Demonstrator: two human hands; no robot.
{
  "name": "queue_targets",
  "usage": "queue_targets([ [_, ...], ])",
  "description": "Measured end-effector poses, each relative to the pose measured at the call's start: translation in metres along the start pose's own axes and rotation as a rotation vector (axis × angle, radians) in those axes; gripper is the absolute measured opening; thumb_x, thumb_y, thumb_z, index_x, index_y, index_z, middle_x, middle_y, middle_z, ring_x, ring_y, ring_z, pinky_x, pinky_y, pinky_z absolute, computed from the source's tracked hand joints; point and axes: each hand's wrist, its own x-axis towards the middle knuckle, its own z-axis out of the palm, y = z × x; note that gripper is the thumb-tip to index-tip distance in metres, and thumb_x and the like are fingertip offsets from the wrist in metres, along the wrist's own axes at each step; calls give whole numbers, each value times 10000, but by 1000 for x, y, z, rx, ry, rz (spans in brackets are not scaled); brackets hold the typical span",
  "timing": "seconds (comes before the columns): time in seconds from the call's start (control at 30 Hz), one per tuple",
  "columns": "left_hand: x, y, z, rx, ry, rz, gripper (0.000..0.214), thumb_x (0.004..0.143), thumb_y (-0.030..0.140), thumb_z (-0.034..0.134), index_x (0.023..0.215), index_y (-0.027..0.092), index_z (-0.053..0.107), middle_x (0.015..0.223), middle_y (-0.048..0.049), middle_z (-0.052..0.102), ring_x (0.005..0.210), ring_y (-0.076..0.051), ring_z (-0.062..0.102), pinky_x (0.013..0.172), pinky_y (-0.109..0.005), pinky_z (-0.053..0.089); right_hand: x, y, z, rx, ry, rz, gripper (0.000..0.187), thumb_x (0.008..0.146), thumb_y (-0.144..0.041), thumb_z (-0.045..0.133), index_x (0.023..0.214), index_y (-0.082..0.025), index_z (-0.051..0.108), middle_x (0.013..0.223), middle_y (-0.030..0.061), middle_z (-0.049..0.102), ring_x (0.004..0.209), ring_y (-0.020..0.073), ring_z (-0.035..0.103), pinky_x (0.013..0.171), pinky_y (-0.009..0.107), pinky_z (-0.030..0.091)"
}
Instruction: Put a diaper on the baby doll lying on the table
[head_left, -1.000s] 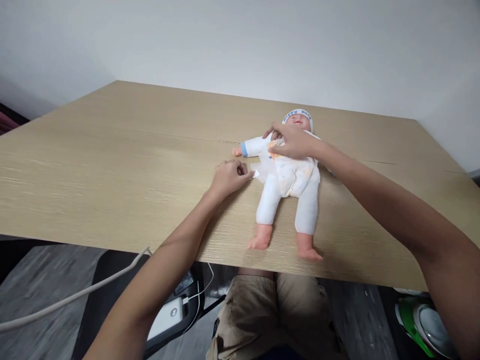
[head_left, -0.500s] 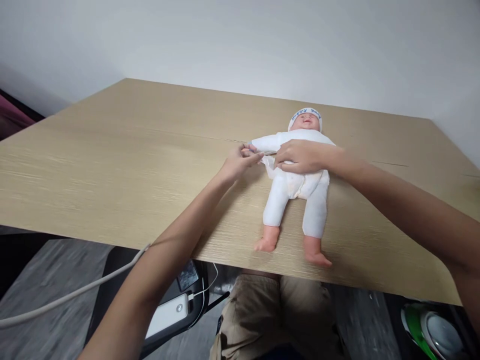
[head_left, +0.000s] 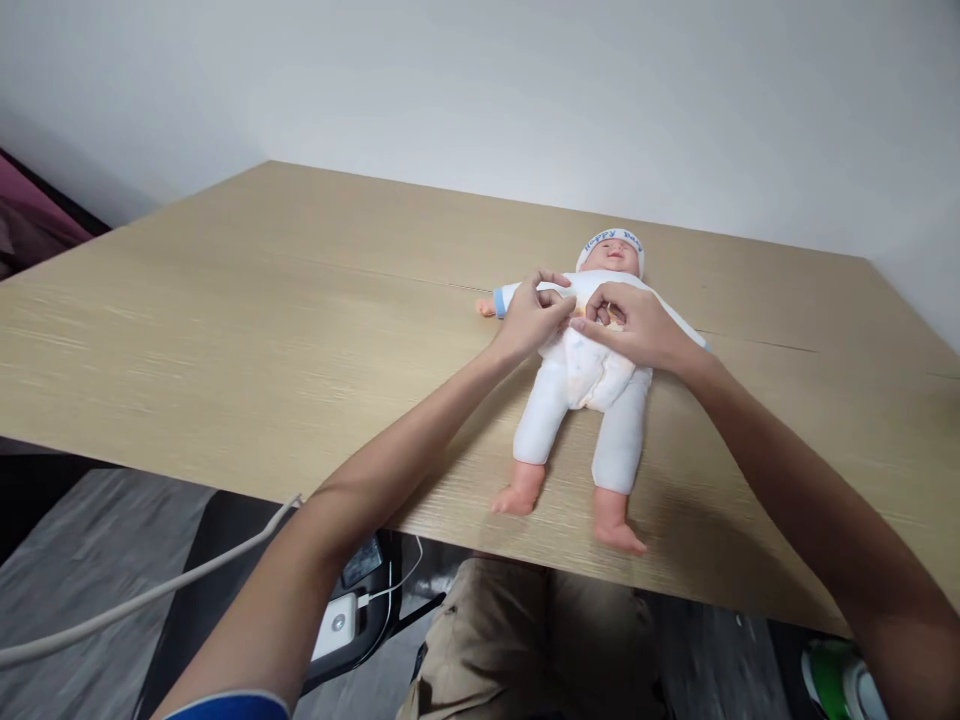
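1. The doll [head_left: 547, 400] lies on its back on the table [head_left: 300, 350], head toward 12 o'clock, feet toward 6; from mid-view it sits at about 3 o'clock.
2. The diaper [head_left: 591, 375] is around the doll's hips, its front up, its waist partly hidden by the hands.
3. The left hand [head_left: 534, 318] is at the diaper's 10 to 11 o'clock. Thumb and forefinger tips come close together near the waist; I cannot tell whether they pinch an edge.
4. The right hand [head_left: 637, 325] is at 1 to 2 o'clock, thumb reaching toward 9 along the waist, fingers curled loosely. Whether they pinch anything, I cannot tell.
5. The step looks like work on the diaper's waist. To do it well, let one hand steady the front while the other draws the edge lightly toward the middle.
6. Keep the waist level from 9 to 3 o'clock; a hard pull would probably twist the soft front or drag the doll.
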Motion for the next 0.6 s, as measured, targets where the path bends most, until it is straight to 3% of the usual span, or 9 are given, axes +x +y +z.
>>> queue_targets([
  [0.1, 4, -8, 0, -56, -84, 50, 77, 1089, 279, 666, 1132, 227, 628, 759, 32, 661, 672, -135, 606, 698, -261, 497, 0, -1, 12, 11, 30, 25, 484, 976, -644, 794, 766, -263, 579, 761, -4, 607, 731, 203, 523, 707, 384, 415],
  [0.2, 9, -23, -13, -58, -92, 128, 202, 1161, 411, 535, 1190, 243, 643, 991, -45, 716, 838, -167, 674, 846, -302, 571, 2, 0, 21, -15, 70, 39, 474, 1017, -573, 743, 744, -270, 501, 741, -3, 563, 726, 210, 498, 720, 397, 404],
  [0.33, 12, -47, -32, 159, -47, 200, 252, 1069, 431, 660, 1235, 244, 625, 1326, -106, 705, 1124, -199, 672, 1012, -318, 564, 3, 4, 23, 13, 77, 96, 407, 1040, -486, 668, 739, -266, 502, 743, -1, 574, 728, 213, 508, 728, 398, 409],
  [0.4, 12, -56, -36, 235, -96, 223, 315, 1019, 452, 727, 1215, 227, 628, 1272, -101, 708, 1125, -212, 650, 1012, -326, 547, 3, 6, 22, 42, 75, 115, 400, 1047, -481, 644, 737, -260, 522, 743, -4, 586, 728, 207, 511, 726, 386, 408],
  [0.6, 15, -59, -34, 145, -192, 144, 318, 1028, 483, 749, 943, 233, 571, 817, 24, 540, 758, -164, 506, 743, -289, 467, 4, 5, 22, 60, 101, 135, 369, 1019, -402, 645, 705, -251, 524, 689, -18, 535, 700, 187, 471, 693, 367, 364],
])
